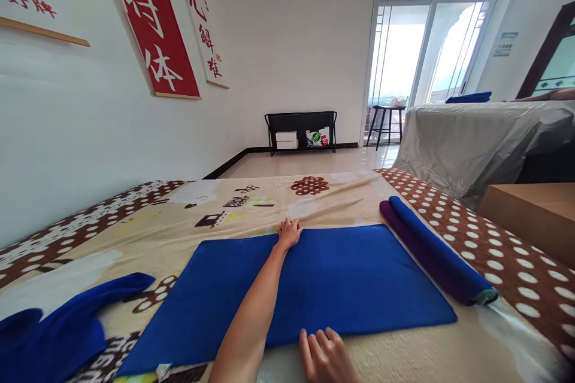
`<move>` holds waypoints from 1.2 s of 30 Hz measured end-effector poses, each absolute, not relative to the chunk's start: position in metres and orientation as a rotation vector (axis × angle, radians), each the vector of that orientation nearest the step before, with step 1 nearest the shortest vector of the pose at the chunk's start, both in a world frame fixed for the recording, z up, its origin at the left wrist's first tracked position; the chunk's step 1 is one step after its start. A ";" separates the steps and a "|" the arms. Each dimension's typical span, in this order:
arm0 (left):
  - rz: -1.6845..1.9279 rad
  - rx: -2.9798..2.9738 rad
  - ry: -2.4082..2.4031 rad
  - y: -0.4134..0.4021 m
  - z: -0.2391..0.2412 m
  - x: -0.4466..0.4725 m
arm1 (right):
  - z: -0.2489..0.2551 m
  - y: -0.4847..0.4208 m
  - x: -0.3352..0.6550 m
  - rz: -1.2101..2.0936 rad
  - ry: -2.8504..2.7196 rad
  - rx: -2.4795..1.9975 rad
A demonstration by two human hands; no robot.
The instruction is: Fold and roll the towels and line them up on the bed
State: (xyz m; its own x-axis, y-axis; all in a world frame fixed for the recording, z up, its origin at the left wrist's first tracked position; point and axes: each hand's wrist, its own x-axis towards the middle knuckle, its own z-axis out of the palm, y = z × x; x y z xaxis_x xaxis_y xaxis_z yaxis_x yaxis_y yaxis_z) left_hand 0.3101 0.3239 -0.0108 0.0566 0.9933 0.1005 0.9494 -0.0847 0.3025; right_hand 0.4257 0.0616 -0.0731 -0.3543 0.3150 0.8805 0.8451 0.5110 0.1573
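A blue towel (350, 278) lies spread flat on the patterned blanket, a small white tag (164, 371) at its near left corner. My left hand (290, 232) reaches across it, with bent fingers closed on the middle of the far edge. At the near edge, my right hand (326, 354) has its fingers curled against the towel's border; the fingertips are partly hidden. To the right lies a rolled towel (438, 251), blue and purple with a greenish end. A crumpled blue cloth (76, 323) rests at the left.
The cream blanket (332, 206) has brown dotted borders. A cardboard box (530, 215) and a plastic-covered table (467, 137) stand at the right, with a folded blue cloth (469, 97) on the table. Part of another person's arm (554, 95) shows there. A black rack (300, 131) stands against the back wall.
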 end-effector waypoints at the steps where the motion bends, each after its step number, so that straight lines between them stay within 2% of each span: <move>1: 0.459 2.152 2.004 0.322 -0.007 0.310 | -0.070 0.060 0.426 -0.776 -1.884 -0.943; 6: 0.650 2.023 1.898 0.319 0.030 0.301 | -0.029 0.054 0.442 -0.655 -1.826 -0.876; 10: 0.883 1.866 1.736 0.317 0.081 0.274 | 0.046 0.054 0.482 -0.350 -1.776 -0.858; 14: 1.143 1.717 1.503 0.300 0.144 0.235 | 0.125 0.066 0.536 -0.189 -1.639 -1.039; 20: 1.424 1.593 1.089 0.244 0.229 0.202 | 0.202 0.107 0.586 0.314 -1.262 -1.003; 27: 1.594 1.602 0.989 0.176 0.284 0.196 | 0.252 0.143 0.610 0.552 -1.176 -0.850; 36: 1.659 1.567 1.062 0.149 0.300 0.194 | 0.264 0.162 0.609 0.811 -1.182 -0.707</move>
